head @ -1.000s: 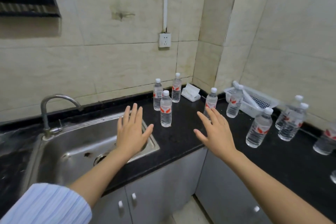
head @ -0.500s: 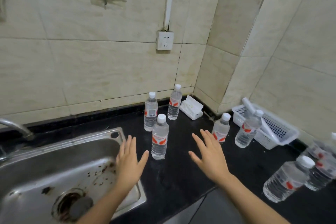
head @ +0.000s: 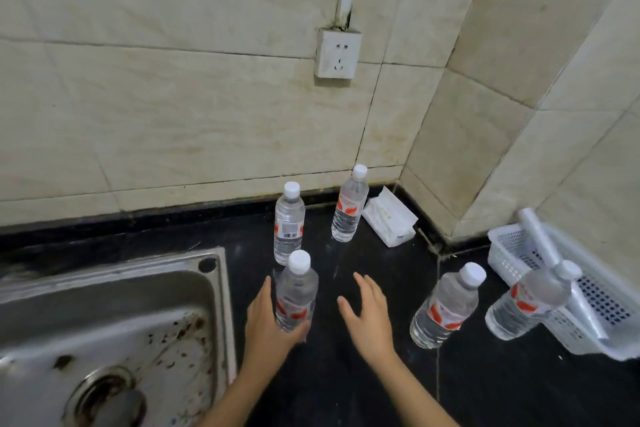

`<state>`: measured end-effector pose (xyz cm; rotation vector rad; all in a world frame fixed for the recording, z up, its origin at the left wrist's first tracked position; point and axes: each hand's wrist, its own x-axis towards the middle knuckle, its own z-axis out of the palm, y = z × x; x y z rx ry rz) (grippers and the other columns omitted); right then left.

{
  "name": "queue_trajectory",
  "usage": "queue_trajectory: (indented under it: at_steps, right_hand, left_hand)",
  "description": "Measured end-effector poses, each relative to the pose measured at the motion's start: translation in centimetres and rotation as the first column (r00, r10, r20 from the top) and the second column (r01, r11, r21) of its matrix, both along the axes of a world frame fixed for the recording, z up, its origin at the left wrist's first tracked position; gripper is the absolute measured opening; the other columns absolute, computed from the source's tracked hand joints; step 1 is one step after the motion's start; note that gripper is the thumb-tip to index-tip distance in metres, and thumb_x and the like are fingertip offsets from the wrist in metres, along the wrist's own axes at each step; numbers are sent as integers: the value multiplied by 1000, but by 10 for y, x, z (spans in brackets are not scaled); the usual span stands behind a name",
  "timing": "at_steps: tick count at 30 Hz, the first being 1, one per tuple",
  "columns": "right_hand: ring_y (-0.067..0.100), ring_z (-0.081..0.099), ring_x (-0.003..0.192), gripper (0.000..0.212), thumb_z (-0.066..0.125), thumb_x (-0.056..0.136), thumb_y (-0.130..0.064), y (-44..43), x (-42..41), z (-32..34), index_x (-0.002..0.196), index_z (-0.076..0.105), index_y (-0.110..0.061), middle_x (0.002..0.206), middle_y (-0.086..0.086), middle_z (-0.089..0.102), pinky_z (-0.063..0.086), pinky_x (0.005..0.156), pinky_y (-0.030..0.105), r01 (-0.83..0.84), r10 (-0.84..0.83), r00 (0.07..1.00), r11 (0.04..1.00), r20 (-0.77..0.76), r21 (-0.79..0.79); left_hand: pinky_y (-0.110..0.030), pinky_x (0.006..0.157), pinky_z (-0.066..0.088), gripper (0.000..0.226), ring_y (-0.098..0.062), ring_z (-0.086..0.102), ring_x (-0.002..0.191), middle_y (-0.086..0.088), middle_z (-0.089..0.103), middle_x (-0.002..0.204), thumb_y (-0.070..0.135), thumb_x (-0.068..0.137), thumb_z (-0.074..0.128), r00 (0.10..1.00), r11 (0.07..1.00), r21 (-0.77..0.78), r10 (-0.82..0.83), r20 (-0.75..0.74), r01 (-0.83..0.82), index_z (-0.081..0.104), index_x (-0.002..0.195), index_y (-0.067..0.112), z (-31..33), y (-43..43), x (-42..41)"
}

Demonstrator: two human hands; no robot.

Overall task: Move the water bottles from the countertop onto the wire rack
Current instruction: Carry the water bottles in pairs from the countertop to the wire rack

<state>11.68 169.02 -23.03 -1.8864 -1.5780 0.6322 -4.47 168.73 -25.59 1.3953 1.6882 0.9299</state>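
Several clear water bottles with white caps and red labels stand on the black countertop [head: 363, 385]. My left hand [head: 266, 326] wraps the base of the nearest bottle [head: 297, 288], with fingers on its left side and the thumb across its front. My right hand [head: 372, 317] hovers open just right of that bottle, fingers spread, holding nothing. Two bottles stand near the wall, one [head: 289, 222] behind the held one and another [head: 348, 208] further right. Two more stand to the right [head: 446, 308] [head: 530, 302]. No wire rack is in view.
A steel sink [head: 114, 322] lies left of my hands. A white tissue pack [head: 389, 218] sits in the corner. At the right, a white plastic basket [head: 606, 322] holds a white tube. A wall socket [head: 337, 54] is above the counter.
The view has moved closer and lower. My left hand has reached forward and closed around the nearest bottle; my right hand has moved in beside it, still open.
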Motion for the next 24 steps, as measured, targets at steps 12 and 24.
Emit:
queue_trajectory:
  at_steps: [12,24]
  right_hand:
    - [21,37,131,50,53,90,-20,103,15,-9,136,37,-9,142,10,39,30,105,28,-206,179,934,977,-308,-55]
    - [26,23,140,100,78,68,-20,174,-35,10,145,14,-15,152,9,23,25,113,43,-404,361,877,911,-317,-79]
  left_hand:
    - [-49,97,46,84,-18,57,112,5,59,121,50,42,78,884,909,-42,414,217,-415,44,118,40,-12,23,42]
    - [-9,68,49,57,0,63,83,6,62,99,-4,62,79,900,942,-85,335,278,-325,47,96,30,9,31,9]
